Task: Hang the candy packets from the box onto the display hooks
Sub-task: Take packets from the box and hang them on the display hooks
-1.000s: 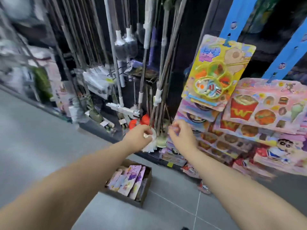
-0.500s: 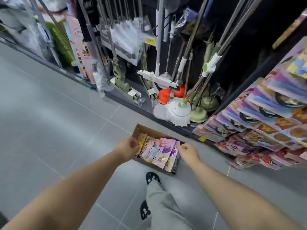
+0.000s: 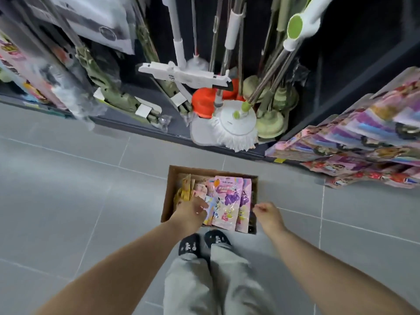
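A brown cardboard box (image 3: 168, 192) sits on the grey floor tiles in front of my feet. Pink and yellow candy packets (image 3: 227, 196) stand on edge inside it. My left hand (image 3: 190, 211) reaches down into the left half of the box, its fingertips among the packets, and its grip is hidden by the back of the hand. My right hand (image 3: 267, 213) hovers at the box's right edge with loosely curled fingers and holds nothing. Hung packets on the display (image 3: 363, 137) fan out at the right; the hooks themselves are hidden.
Mops (image 3: 234, 126), an orange plunger (image 3: 202, 103) and long handles stand in the dark shelf bay straight ahead. Wrapped goods (image 3: 68, 71) crowd the left shelf. My feet in dark slippers (image 3: 204, 242) stand just behind the box.
My view has tipped down from the display to the floor. Both hands have dropped from the hooks to the box, and my left hand now reaches inside it.
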